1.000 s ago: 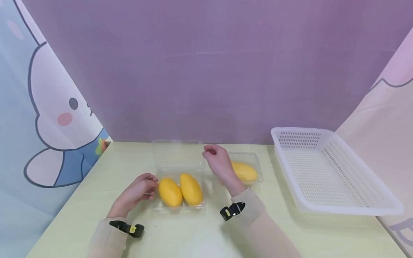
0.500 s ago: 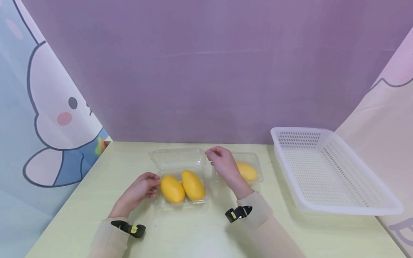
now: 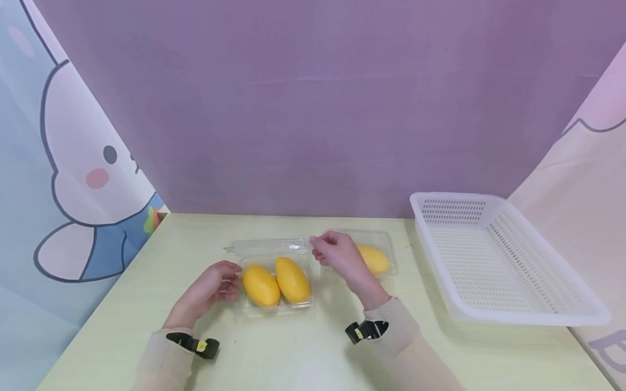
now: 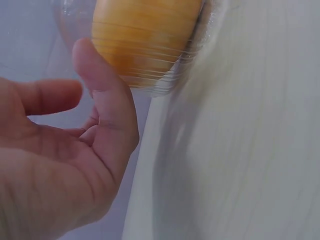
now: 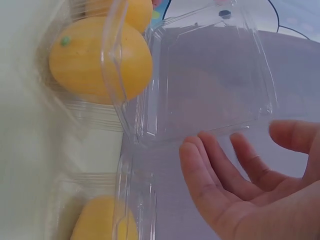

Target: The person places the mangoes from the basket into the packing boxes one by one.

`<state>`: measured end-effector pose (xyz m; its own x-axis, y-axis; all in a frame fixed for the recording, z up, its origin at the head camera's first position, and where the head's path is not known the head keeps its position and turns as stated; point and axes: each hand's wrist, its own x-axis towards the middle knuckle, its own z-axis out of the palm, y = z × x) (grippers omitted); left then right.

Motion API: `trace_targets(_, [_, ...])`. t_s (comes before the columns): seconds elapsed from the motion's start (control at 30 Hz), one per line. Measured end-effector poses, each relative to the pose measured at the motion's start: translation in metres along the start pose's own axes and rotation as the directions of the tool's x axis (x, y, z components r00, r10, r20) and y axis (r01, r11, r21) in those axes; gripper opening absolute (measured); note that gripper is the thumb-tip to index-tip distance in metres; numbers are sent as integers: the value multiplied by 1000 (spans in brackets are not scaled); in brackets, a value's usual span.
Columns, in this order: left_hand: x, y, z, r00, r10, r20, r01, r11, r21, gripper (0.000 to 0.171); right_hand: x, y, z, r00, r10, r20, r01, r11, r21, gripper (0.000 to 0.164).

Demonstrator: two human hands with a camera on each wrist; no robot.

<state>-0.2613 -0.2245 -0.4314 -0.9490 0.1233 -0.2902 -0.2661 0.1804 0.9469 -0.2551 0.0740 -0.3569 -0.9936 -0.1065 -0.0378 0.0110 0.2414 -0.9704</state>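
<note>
Two yellow mangoes (image 3: pixel 261 286) lie side by side in a clear plastic clamshell box (image 3: pixel 274 310) on the table. Its hinged lid (image 3: pixel 269 247) stands raised at the back, tilted up. My left hand (image 3: pixel 212 285) is at the box's left side, and in the left wrist view one fingertip (image 4: pixel 87 57) is right at the ribbed wall, thumb and fingers apart. By the lid's right edge is my right hand (image 3: pixel 339 255). The right wrist view shows its loosely bent fingers (image 5: pixel 192 160) at that edge, with the thumb spread away.
A second clear box (image 3: pixel 386 239) with a yellow mango (image 3: pixel 374 260) sits to the right, partly behind my right hand and forearm. Farther right stands a white perforated plastic basket (image 3: pixel 442 282). A purple backdrop (image 3: pixel 293 136) rises at the table's far edge.
The lid has swung up from lying back to a raised tilt. My right hand has come slightly nearer and right; the box shifted slightly, then stayed. My left hand has barely moved.
</note>
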Motion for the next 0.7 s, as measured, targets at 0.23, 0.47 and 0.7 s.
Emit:
trace_targets(0.23, [-4,3,-5,999,-1,51,6,995,-100,55,-9,6,-1,999,6,46,-3,999,-51,34])
trace_targets(0.47, [-3,7,-7,994,-45,99,60,985,-160,72,-16,13,-2,995,31,93,-20,993,-117,36])
trace_targets(0.7, [-4,4,-7,995,-34,92,45,991,-123,55,-23,22,-1,991,26,133,-8,992,-129,36])
